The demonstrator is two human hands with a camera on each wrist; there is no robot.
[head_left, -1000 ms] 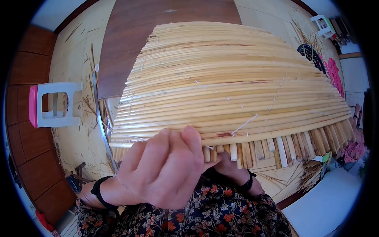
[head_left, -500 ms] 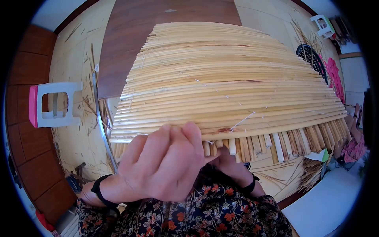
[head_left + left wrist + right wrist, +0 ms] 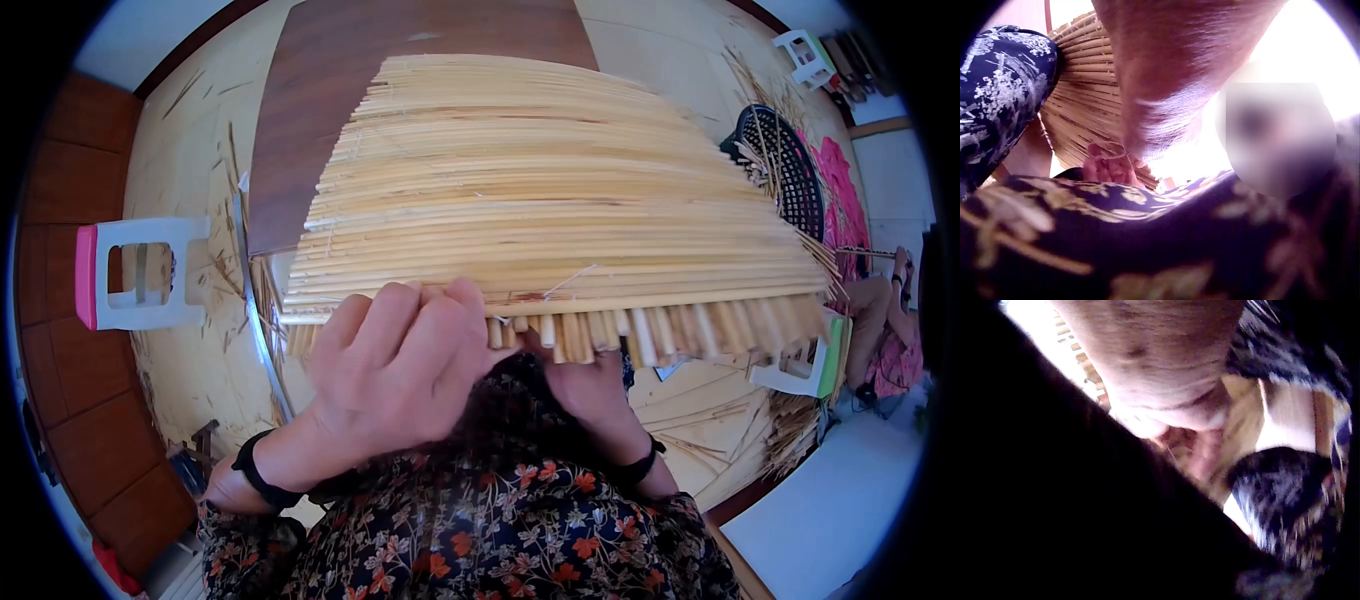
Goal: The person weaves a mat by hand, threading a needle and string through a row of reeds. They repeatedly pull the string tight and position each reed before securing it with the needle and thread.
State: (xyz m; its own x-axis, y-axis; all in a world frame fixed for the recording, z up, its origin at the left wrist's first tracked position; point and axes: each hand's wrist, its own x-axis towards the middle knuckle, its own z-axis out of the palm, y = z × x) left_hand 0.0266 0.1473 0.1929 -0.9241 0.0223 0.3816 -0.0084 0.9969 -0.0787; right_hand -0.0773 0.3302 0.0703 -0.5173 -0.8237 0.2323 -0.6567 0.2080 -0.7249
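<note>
A large mat of pale stalks [image 3: 560,200], bound side by side with white thread, spreads before the body in the head view, tapering away. Below its near edge stick out the cut ends of a lower layer of stalks [image 3: 600,335]. My left hand [image 3: 400,360] grips the near edge left of the middle, fingers curled over it, thumb side at the rim. My right hand [image 3: 590,390] is under the near edge, its fingers mostly hidden by the mat. A loose white thread [image 3: 570,281] lies on top. The wrist views show mainly skin and sleeve, partly blurred.
Beyond the mat is a brown tabletop [image 3: 330,110]. A white and pink stool [image 3: 185,270] stands left, and a dark perforated basket [image 3: 800,180] with stalks right. Scattered stalks lie on the floor [image 3: 180,180]. Another person's arm and leg [image 3: 870,310] show at the far right.
The mat's near right part has shifted left and up in the head view, uncovering more of the basket. Both hands have moved up slightly, the left one also leftward, still at the near edge.
</note>
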